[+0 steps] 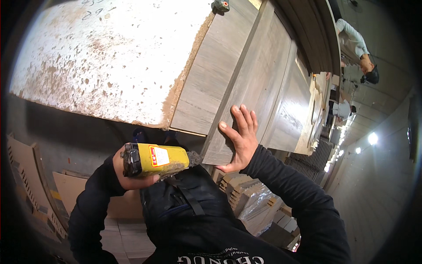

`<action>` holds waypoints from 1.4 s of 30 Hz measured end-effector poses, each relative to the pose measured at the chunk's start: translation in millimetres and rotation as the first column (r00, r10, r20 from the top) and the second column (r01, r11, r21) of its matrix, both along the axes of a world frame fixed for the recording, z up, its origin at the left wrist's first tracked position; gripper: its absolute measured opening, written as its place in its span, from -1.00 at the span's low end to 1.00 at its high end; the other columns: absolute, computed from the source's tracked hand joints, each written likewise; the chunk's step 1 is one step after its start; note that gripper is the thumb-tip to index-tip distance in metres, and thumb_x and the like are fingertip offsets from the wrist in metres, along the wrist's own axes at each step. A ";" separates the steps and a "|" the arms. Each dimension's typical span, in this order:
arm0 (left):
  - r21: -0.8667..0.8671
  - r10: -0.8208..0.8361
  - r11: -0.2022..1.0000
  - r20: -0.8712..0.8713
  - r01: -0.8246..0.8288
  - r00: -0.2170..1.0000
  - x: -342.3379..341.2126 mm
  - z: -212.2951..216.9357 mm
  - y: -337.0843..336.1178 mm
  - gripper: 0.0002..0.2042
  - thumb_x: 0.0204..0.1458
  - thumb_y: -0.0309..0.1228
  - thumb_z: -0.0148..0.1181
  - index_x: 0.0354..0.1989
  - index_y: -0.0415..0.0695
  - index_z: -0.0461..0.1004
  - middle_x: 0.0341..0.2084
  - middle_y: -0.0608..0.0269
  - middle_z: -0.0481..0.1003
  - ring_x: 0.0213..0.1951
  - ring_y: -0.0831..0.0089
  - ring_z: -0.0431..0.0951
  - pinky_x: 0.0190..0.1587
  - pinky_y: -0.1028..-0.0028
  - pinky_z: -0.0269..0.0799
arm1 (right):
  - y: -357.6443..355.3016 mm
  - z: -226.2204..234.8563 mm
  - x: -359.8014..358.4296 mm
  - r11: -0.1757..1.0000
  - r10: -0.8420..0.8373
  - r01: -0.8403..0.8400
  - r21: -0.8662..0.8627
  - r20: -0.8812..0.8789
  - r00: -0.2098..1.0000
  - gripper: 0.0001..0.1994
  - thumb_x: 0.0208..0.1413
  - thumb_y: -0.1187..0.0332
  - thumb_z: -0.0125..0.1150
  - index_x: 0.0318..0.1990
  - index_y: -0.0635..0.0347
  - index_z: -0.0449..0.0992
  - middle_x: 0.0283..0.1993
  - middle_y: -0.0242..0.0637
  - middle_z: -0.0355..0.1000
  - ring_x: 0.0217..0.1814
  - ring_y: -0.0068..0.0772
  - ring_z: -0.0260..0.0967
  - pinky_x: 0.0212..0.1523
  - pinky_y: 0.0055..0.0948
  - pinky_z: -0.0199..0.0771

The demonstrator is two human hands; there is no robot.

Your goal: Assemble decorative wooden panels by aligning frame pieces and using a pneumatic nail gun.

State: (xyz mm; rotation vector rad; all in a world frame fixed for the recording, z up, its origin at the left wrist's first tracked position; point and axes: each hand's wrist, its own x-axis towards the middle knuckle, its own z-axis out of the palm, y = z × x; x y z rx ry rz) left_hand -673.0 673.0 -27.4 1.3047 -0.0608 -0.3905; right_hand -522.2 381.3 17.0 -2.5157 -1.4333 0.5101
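Note:
My left hand [119,169] is wrapped round a yellow nail gun [165,159] with black tape at its back end and a red-and-white label. The gun's dark nose points right, close to the near end of a grey wood-grain frame strip [222,143]; whether it touches cannot be made out. My right hand [244,143] rests with fingers spread on that strip, its thumb down at the near end. The strip is part of a grey wood-grain door panel [261,79] that lies on the bench.
A worn white board [110,57] covers the bench's left side. A small dark tool [220,6] lies at its far edge. Stacked boards stand right, plastic-wrapped parts [259,207] below the bench, brown panels [26,171] at left. Two people [354,42] are at the far right.

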 end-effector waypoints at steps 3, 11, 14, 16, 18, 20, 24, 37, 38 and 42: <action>0.043 0.008 0.999 0.028 -0.009 1.000 -2.4 -1.4 0.4 -0.67 -0.23 -0.44 0.28 -0.23 -0.26 0.44 -0.33 0.09 0.50 -0.28 0.31 0.52 -0.17 0.47 0.39 | 0.8 -0.5 -0.6 1.000 -0.001 0.001 0.004 -0.006 1.000 -0.05 -0.56 -0.28 0.21 0.17 -0.19 0.17 0.32 0.00 -0.24 0.36 0.17 -0.46 0.20 0.19 -0.60; 0.015 -0.011 1.000 -0.089 0.012 0.996 3.7 5.0 3.9 -0.65 -0.25 -0.41 0.28 -0.22 -0.26 0.43 -0.33 0.10 0.50 -0.27 0.34 0.51 -0.17 0.45 0.39 | 4.6 4.0 -1.3 1.000 -0.008 0.008 0.008 -0.010 1.000 -0.04 -0.57 -0.27 0.22 0.17 -0.19 0.17 0.33 -0.03 -0.23 0.37 0.15 -0.45 0.20 0.21 -0.57; -0.102 0.030 0.992 -0.343 -0.069 0.939 1.1 28.0 3.9 -0.63 -0.26 -0.39 0.27 -0.22 -0.26 0.42 -0.33 0.10 0.50 -0.27 0.37 0.50 -0.16 0.46 0.38 | 9.2 8.5 -3.2 1.000 -0.006 0.006 0.002 0.011 1.000 -0.04 -0.57 -0.25 0.23 0.19 -0.23 0.15 0.34 -0.07 -0.24 0.37 0.12 -0.45 0.21 0.20 -0.55; 0.116 0.047 0.993 -0.172 -0.027 0.984 2.3 32.6 0.3 -0.64 -0.29 -0.41 0.27 -0.24 -0.25 0.43 -0.34 0.11 0.50 -0.26 0.41 0.50 -0.16 0.49 0.38 | 4.4 7.1 -1.6 0.998 -0.001 0.001 -0.058 -0.005 1.000 -0.03 -0.57 -0.23 0.23 0.20 -0.28 0.11 0.34 -0.11 -0.24 0.38 0.09 -0.45 0.22 0.20 -0.54; 0.295 0.123 0.951 -0.076 -0.095 0.990 1.2 85.9 4.5 -0.71 -0.32 -0.44 0.25 -0.33 -0.22 0.46 -0.49 0.14 0.50 -0.39 0.37 0.54 -0.26 0.52 0.40 | 5.7 11.6 0.1 0.999 -0.013 0.013 -0.036 0.007 1.000 -0.02 -0.56 -0.20 0.25 0.22 -0.30 0.07 0.35 -0.13 -0.25 0.38 0.09 -0.45 0.22 0.22 -0.52; 0.551 0.092 0.809 0.225 -0.204 0.970 -1.3 112.9 11.0 -0.63 -0.34 -0.48 0.25 -0.26 -0.24 0.39 -0.47 0.17 0.47 -0.40 0.38 0.51 -0.26 0.51 0.38 | 4.1 18.3 -0.6 0.996 -0.009 0.007 -0.087 -0.021 1.000 -0.03 -0.52 -0.19 0.25 0.23 -0.29 0.05 0.35 -0.14 -0.27 0.38 0.08 -0.45 0.21 0.25 -0.48; 0.831 0.088 0.347 0.432 -0.435 0.897 36.3 149.3 18.6 -0.60 -0.34 -0.56 0.17 -0.19 -0.19 0.38 -0.48 0.03 0.47 -0.40 0.08 0.49 -0.34 0.38 0.40 | -8.2 28.9 -1.3 0.999 -0.027 0.027 -0.039 0.008 1.000 0.02 -0.54 -0.26 0.26 0.24 -0.25 0.02 0.35 -0.14 -0.27 0.38 0.02 -0.42 0.23 0.21 -0.44; 0.790 -0.109 0.288 0.588 -0.541 0.801 58.5 62.4 -84.4 -0.60 -0.25 -0.36 0.19 -0.18 -0.28 0.38 -0.32 -0.09 0.35 -0.26 0.00 0.36 -0.27 0.19 0.30 | -158.5 -27.7 -73.1 -0.027 -0.568 0.999 -0.016 -0.823 -0.029 -0.71 0.03 0.23 0.14 -0.22 0.30 0.45 -0.33 -0.41 0.42 -0.32 -0.66 0.29 -0.27 -0.64 0.27; 0.796 -0.014 0.378 0.516 -0.473 0.857 60.3 54.3 -103.7 -0.60 -0.20 -0.31 0.20 -0.18 -0.29 0.40 -0.35 -0.08 0.36 -0.28 0.02 0.38 -0.25 0.19 0.29 | -152.8 -29.7 -69.0 0.001 -0.551 1.000 -0.003 -0.835 -0.002 -0.74 0.03 0.24 0.15 -0.22 0.25 0.45 -0.36 -0.46 0.41 -0.39 -0.72 0.27 -0.37 -0.72 0.24; 0.846 0.199 0.317 0.383 -0.429 0.902 67.8 22.2 -133.4 -0.59 -0.13 -0.26 0.15 -0.12 -0.25 0.40 -0.34 -0.04 0.35 -0.27 0.04 0.38 -0.23 0.21 0.28 | -143.6 -36.9 -72.5 0.003 -0.416 1.000 0.013 -0.909 0.013 -0.75 0.02 0.27 0.16 -0.26 0.28 0.46 -0.35 -0.45 0.42 -0.36 -0.69 0.28 -0.28 -0.68 0.28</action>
